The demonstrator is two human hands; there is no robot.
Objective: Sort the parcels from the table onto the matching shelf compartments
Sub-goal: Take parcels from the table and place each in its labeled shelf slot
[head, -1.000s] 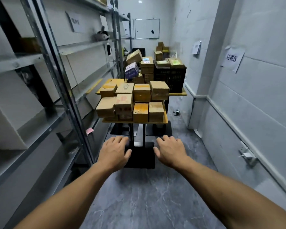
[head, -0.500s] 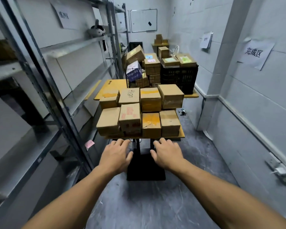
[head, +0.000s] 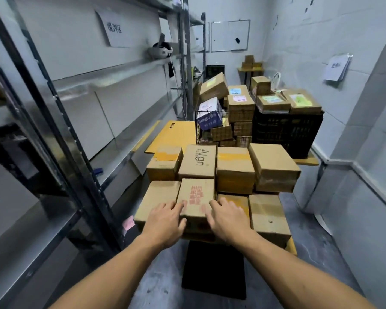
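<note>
Several cardboard parcels are stacked on a small yellow table [head: 290, 247] in front of me. The nearest upper one is a box with red print [head: 195, 196]. My left hand [head: 165, 221] lies against its left edge and my right hand [head: 227, 221] against its right edge, fingers fairly straight and touching the top. Behind it sits a box marked "Align" [head: 197, 162], with plain boxes on both sides. The metal shelf rack [head: 54, 121] runs along the left wall, its compartments mostly bare.
A second yellow table [head: 176, 134] behind carries a wire basket of parcels [head: 210, 123] and a black crate [head: 285, 132] topped with labelled boxes. A headset [head: 159, 51] lies on an upper shelf. The right wall is close, leaving a narrow aisle.
I have moved closer to the table. Both hands went forward from below the table edge onto the two sides of the red-print box.
</note>
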